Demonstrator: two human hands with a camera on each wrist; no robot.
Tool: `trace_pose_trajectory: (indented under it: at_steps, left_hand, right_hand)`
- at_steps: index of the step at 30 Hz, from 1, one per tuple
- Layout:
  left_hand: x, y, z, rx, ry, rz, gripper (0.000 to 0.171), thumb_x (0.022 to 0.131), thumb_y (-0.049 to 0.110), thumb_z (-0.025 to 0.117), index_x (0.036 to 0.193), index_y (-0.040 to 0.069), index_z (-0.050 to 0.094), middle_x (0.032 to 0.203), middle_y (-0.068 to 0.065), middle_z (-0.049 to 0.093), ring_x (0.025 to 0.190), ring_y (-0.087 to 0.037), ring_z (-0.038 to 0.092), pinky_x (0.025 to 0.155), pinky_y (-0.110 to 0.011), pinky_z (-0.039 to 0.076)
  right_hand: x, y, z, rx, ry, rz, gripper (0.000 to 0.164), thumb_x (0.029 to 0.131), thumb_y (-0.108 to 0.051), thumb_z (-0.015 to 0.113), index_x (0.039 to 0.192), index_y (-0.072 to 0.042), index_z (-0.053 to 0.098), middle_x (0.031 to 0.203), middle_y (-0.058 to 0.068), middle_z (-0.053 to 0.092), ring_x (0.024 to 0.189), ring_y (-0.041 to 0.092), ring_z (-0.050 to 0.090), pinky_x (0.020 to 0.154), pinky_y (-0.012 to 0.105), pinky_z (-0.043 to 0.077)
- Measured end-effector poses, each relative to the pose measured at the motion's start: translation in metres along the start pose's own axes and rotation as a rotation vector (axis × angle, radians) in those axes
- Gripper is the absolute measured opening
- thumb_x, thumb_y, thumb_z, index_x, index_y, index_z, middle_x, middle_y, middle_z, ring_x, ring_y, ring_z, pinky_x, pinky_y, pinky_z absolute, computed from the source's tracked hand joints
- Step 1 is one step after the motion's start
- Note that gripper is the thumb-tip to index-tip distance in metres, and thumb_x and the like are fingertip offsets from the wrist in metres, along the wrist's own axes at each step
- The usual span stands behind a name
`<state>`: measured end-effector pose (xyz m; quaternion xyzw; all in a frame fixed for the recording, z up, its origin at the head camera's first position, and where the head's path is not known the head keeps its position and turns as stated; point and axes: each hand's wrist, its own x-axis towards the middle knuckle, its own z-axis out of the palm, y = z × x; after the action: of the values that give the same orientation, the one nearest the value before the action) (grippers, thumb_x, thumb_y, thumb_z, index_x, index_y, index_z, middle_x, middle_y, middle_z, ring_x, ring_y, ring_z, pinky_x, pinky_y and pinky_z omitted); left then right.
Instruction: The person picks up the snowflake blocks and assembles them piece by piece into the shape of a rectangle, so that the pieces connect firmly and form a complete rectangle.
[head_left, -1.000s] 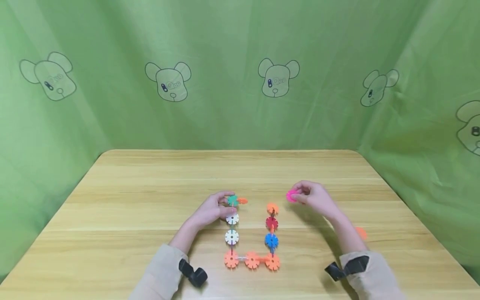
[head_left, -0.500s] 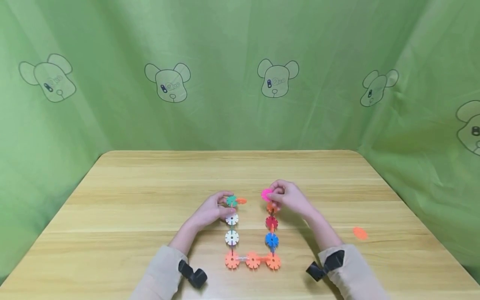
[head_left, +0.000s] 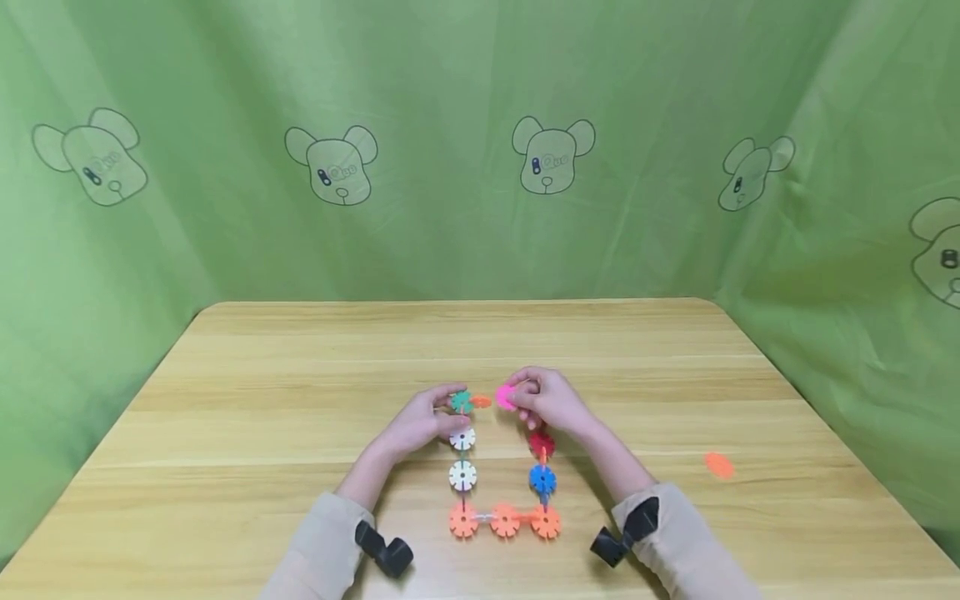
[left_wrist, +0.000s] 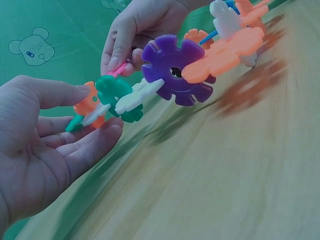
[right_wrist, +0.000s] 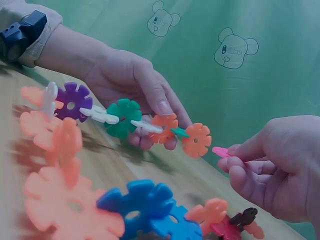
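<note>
Notched plastic snowflake discs are interlocked into a U-shaped chain [head_left: 462, 476] over the table. My left hand [head_left: 415, 427] grips the chain's far left end; the right wrist view shows its thumb on an orange disc [right_wrist: 163, 128]. Beyond that, a green disc [head_left: 461, 402] carries the last orange disc [head_left: 482, 402], which points right. Between thumb and fingertips my right hand [head_left: 553, 403] pinches a pink snowflake disc [head_left: 504, 397], a short gap away from that orange end disc. The top of the chain's right side, above the red disc [head_left: 542, 443], is hidden behind the right hand.
A loose orange disc [head_left: 719, 465] lies flat on the wooden table [head_left: 300, 350], right of the right forearm. Green curtains [head_left: 450, 242] with bear-head prints hang behind the table and along both sides.
My right hand has carried the pink disc leftward, past the top of the chain's right side, to near the orange end disc. My left hand has stayed in place on the chain.
</note>
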<state>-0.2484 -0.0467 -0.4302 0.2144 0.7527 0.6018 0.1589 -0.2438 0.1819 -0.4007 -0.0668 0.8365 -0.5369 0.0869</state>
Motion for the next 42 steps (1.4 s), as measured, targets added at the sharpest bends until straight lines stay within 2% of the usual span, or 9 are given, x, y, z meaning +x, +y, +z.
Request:
trace_pose_trajectory:
  at_steps: [9,15,24,30,38,42]
  left_hand:
    - [0.0,0.0,0.0,0.048,0.011,0.002,0.064,0.082,0.017,0.068,0.137,0.0,0.04,0.099,-0.011,0.057,0.078,-0.016,0.058,0.071,-0.03,0.05]
    - [-0.001,0.0,0.001,0.039,0.001,0.004,0.063,0.083,0.015,0.067,0.137,-0.002,0.039,0.1,-0.012,0.057,0.077,-0.015,0.059,0.07,-0.03,0.051]
    - [-0.002,0.0,0.0,0.014,-0.027,0.025,0.062,0.085,0.009,0.064,0.138,-0.005,0.035,0.095,-0.012,0.058,0.072,-0.014,0.059,0.066,-0.031,0.052]
    - [-0.002,0.003,0.001,0.001,-0.043,0.03,0.063,0.086,0.007,0.063,0.14,-0.005,0.033,0.097,-0.012,0.057,0.073,-0.013,0.06,0.068,-0.031,0.053]
    - [-0.004,0.006,0.003,-0.021,-0.044,0.01,0.065,0.085,0.008,0.063,0.141,-0.003,0.032,0.098,-0.012,0.058,0.074,-0.014,0.061,0.069,-0.033,0.053]
    - [-0.003,0.005,0.003,-0.013,-0.037,0.004,0.064,0.085,0.011,0.064,0.139,-0.003,0.034,0.096,-0.012,0.061,0.076,-0.015,0.061,0.07,-0.032,0.052]
  right_hand:
    - [0.002,0.002,0.006,0.073,-0.008,-0.002,0.027,0.086,-0.004,0.062,0.109,0.006,0.053,0.075,0.023,0.062,0.053,0.016,0.057,0.05,0.028,0.051]
    - [0.001,0.002,0.009,0.101,-0.027,-0.016,0.024,0.088,-0.002,0.06,0.109,0.007,0.051,0.078,0.024,0.063,0.055,0.019,0.059,0.054,0.032,0.054]
    - [0.002,0.002,0.013,0.161,-0.058,-0.051,0.019,0.088,0.004,0.056,0.103,0.01,0.048,0.083,0.028,0.061,0.056,0.016,0.058,0.054,0.028,0.054]
    - [0.001,0.0,0.012,0.185,-0.042,-0.06,0.017,0.086,0.007,0.055,0.102,0.01,0.048,0.079,0.024,0.061,0.057,0.018,0.06,0.057,0.031,0.055]
    - [0.001,-0.003,0.012,0.182,-0.046,-0.059,0.017,0.087,0.006,0.056,0.102,0.01,0.048,0.081,0.027,0.061,0.057,0.017,0.06,0.058,0.033,0.055]
    - [0.0,-0.003,0.012,0.136,-0.041,-0.046,0.017,0.087,0.004,0.056,0.103,0.008,0.049,0.079,0.024,0.062,0.054,0.016,0.058,0.052,0.029,0.053]
